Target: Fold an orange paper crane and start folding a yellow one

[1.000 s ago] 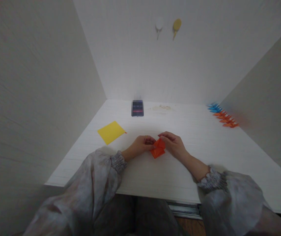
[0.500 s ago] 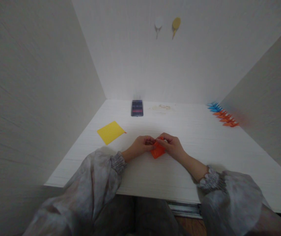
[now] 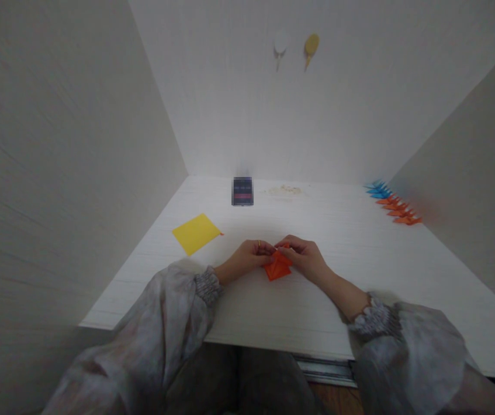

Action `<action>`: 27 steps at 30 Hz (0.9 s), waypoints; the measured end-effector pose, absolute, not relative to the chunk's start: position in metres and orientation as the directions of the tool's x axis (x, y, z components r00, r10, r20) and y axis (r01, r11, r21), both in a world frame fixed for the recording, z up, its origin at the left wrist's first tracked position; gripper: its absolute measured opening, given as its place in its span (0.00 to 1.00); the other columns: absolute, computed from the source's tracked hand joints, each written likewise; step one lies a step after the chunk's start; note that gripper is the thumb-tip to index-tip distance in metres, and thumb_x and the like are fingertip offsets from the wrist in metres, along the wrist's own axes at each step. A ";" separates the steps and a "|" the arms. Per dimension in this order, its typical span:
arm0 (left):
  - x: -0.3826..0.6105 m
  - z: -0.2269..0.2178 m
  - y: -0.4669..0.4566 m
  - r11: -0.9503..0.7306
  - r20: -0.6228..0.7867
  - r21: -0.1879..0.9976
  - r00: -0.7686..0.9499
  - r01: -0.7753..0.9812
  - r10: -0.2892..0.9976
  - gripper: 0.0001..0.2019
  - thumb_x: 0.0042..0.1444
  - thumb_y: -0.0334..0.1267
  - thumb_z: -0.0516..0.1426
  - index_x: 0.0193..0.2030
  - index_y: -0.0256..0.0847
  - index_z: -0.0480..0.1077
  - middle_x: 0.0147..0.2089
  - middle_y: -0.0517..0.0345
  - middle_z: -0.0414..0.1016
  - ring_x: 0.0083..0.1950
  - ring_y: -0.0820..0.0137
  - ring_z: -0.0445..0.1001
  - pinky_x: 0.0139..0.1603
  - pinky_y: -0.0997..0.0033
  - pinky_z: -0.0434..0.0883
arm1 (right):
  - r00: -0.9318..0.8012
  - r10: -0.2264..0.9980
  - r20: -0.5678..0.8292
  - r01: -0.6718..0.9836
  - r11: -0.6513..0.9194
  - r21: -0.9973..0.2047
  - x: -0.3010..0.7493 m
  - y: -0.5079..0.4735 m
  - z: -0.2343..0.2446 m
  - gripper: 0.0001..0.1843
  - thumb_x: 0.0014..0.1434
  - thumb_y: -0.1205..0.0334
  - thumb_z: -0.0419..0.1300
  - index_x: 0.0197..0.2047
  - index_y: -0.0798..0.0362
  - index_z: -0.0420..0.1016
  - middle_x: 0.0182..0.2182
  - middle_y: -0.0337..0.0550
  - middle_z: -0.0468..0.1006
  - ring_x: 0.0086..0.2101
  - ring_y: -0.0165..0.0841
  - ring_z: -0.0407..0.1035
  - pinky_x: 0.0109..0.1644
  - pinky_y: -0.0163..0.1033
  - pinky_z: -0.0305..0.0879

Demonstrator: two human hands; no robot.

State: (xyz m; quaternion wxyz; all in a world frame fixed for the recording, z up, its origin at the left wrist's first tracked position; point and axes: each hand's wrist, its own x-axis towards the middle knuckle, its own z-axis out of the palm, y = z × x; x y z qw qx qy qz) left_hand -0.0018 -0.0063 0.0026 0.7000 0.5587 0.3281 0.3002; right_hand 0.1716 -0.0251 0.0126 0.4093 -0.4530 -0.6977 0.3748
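Note:
A small folded piece of orange paper lies on the white table in front of me. My left hand, a ring on one finger, pinches the paper's upper left edge with closed fingers. My right hand pinches its upper right edge, fingertips meeting the left hand's at the top of the fold. Both hands rest on the table with the paper between and below them.
A yellow paper sheet lies to the left. A small dark box stands at the back. A row of folded blue figures and orange figures lines the right wall. Two round hooks hang on the back wall.
My right hand has come in over the orange paper and closed on its top beside the left hand; the paper now looks narrower, more folded together.

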 end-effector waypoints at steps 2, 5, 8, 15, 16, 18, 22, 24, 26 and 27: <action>-0.002 0.006 -0.008 0.205 -0.125 0.977 0.613 -0.062 0.780 0.15 0.38 0.33 0.61 0.36 0.33 0.70 0.35 0.53 0.74 0.34 0.74 0.71 0.37 0.74 0.66 | -0.240 0.942 0.233 0.315 0.302 -0.900 0.171 -0.025 0.013 0.08 0.50 0.60 0.55 0.30 0.52 0.74 0.27 0.40 0.72 0.30 0.31 0.66 0.33 0.35 0.61; -0.002 0.008 -0.009 0.197 -0.117 0.978 0.617 -0.063 0.778 0.14 0.40 0.35 0.61 0.37 0.33 0.70 0.35 0.53 0.74 0.34 0.74 0.71 0.37 0.74 0.65 | -0.228 0.949 0.220 0.304 0.284 -0.910 0.171 -0.026 0.014 0.07 0.51 0.61 0.55 0.30 0.53 0.73 0.25 0.40 0.72 0.29 0.31 0.66 0.31 0.34 0.61; -0.001 0.006 -0.008 0.139 -0.094 0.990 0.599 -0.029 0.795 0.14 0.44 0.40 0.59 0.36 0.33 0.71 0.33 0.53 0.74 0.32 0.75 0.70 0.35 0.75 0.64 | -0.239 0.944 0.227 0.308 0.295 -0.904 0.170 -0.026 0.015 0.07 0.51 0.62 0.55 0.31 0.53 0.73 0.26 0.40 0.71 0.29 0.30 0.65 0.31 0.34 0.60; 0.000 0.002 -0.007 0.115 -0.108 0.993 0.567 0.023 0.817 0.12 0.42 0.40 0.59 0.32 0.33 0.71 0.28 0.58 0.73 0.27 0.77 0.67 0.29 0.78 0.62 | -0.259 0.938 0.231 0.329 0.311 -0.892 0.170 -0.027 0.015 0.06 0.51 0.64 0.55 0.31 0.52 0.74 0.27 0.40 0.72 0.30 0.30 0.65 0.33 0.35 0.60; 0.000 0.002 -0.007 0.114 -0.107 0.993 0.563 0.023 0.820 0.12 0.42 0.40 0.60 0.31 0.33 0.71 0.28 0.57 0.73 0.27 0.77 0.67 0.29 0.78 0.62 | -0.262 0.938 0.226 0.326 0.306 -0.894 0.170 -0.027 0.015 0.06 0.51 0.64 0.55 0.31 0.52 0.74 0.27 0.40 0.72 0.30 0.30 0.65 0.33 0.35 0.60; 0.000 0.003 -0.007 0.105 -0.099 0.994 0.558 0.023 0.824 0.13 0.42 0.41 0.60 0.31 0.33 0.71 0.28 0.57 0.73 0.27 0.76 0.68 0.30 0.77 0.63 | -0.261 0.940 0.219 0.317 0.298 -0.901 0.171 -0.027 0.014 0.07 0.51 0.63 0.55 0.32 0.52 0.74 0.27 0.40 0.72 0.30 0.30 0.66 0.33 0.34 0.61; 0.000 0.004 -0.007 0.110 -0.093 0.994 0.573 0.005 0.814 0.14 0.41 0.41 0.60 0.33 0.33 0.71 0.30 0.56 0.74 0.30 0.75 0.70 0.33 0.75 0.65 | -0.243 0.943 0.227 0.294 0.294 -0.909 0.172 -0.026 0.011 0.07 0.51 0.62 0.56 0.32 0.52 0.74 0.27 0.39 0.72 0.30 0.30 0.66 0.32 0.34 0.61; 0.000 0.005 -0.008 0.145 -0.101 0.989 0.591 -0.028 0.801 0.15 0.39 0.39 0.61 0.34 0.33 0.71 0.32 0.55 0.74 0.32 0.73 0.71 0.36 0.73 0.66 | -0.237 0.941 0.241 0.279 0.303 -0.911 0.173 -0.026 0.010 0.07 0.51 0.62 0.56 0.32 0.52 0.74 0.27 0.39 0.72 0.31 0.30 0.66 0.33 0.34 0.61; -0.001 0.007 -0.009 0.174 -0.100 0.983 0.605 -0.065 0.790 0.15 0.38 0.37 0.62 0.35 0.33 0.70 0.33 0.54 0.75 0.34 0.72 0.72 0.39 0.71 0.66 | -0.232 0.938 0.257 0.262 0.315 -0.912 0.173 -0.026 0.009 0.07 0.51 0.61 0.56 0.32 0.52 0.74 0.28 0.40 0.72 0.31 0.30 0.66 0.33 0.34 0.61; -0.001 0.008 -0.009 0.183 -0.096 0.980 0.610 -0.082 0.787 0.15 0.38 0.36 0.62 0.35 0.33 0.70 0.34 0.54 0.75 0.35 0.72 0.72 0.40 0.71 0.66 | -0.227 0.937 0.265 0.253 0.320 -0.913 0.173 -0.026 0.009 0.07 0.51 0.61 0.56 0.32 0.52 0.74 0.28 0.40 0.72 0.31 0.30 0.66 0.33 0.34 0.61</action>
